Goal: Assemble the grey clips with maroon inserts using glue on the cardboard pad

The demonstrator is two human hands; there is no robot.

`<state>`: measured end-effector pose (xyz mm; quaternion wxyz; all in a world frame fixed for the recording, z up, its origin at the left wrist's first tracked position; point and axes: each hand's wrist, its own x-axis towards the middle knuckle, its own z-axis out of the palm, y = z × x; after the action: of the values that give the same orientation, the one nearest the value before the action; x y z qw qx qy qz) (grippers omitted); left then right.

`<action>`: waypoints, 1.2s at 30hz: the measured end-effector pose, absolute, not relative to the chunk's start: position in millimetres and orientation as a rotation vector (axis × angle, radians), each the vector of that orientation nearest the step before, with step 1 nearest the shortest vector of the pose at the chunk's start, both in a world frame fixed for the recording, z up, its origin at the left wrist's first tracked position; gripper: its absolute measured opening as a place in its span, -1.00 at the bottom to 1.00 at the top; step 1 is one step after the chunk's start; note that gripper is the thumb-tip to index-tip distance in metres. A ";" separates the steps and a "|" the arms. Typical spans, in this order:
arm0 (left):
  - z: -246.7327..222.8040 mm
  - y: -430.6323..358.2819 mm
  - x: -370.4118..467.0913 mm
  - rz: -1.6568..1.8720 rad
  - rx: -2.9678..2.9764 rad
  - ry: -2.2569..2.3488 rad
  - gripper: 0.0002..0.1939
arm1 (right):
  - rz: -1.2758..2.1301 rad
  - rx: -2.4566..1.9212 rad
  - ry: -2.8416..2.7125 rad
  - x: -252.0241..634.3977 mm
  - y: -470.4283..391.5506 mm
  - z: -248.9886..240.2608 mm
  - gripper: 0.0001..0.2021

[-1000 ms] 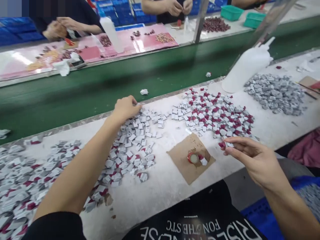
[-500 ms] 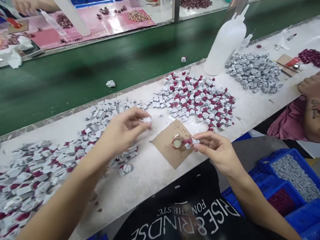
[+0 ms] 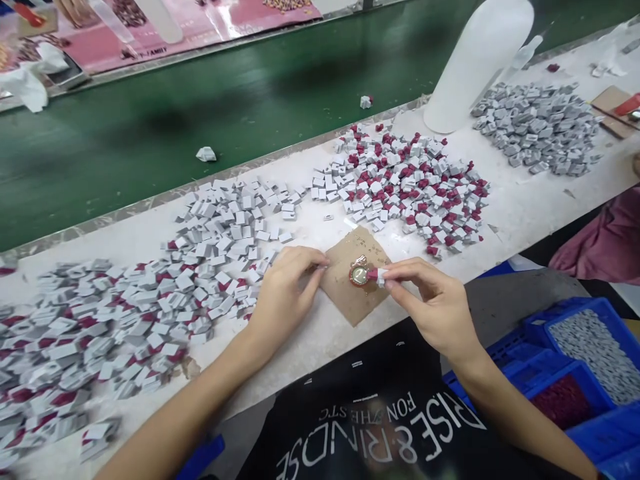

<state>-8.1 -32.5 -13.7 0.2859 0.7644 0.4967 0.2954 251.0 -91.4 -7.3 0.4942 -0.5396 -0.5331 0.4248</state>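
Observation:
My right hand pinches a small maroon-and-grey plastic part between thumb and fingertips. The part's maroon end touches the rim of a small round dish of clear, wet-looking liquid. Under the dish lies a square of brown cardboard, with wet spots on it. At the cardboard's left corner, my left hand is closed in a pinch. A small white plastic piece is in its fingertips, almost wholly hidden now.
Grey-white pieces lie left of the cardboard, mixed maroon-and-grey parts behind it. A white bottle stands beside a grey pile. Beyond runs a green belt. Blue bins stand low at right.
My left hand has moved right and down to the cardboard's edge, still pinching. My right hand has brought its part's maroon end against the dish. The whole view has shifted slightly.

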 end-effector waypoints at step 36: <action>37.4 8.0 30.2 0.873 1.241 0.893 -0.71 | 1.465 -0.942 -0.691 235.2 -35.2 10.4 -0.78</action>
<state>30.2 8.0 37.4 0.6370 0.5434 0.3911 0.3821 235.2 -35.2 10.4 0.5924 -0.4049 -0.2970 0.6300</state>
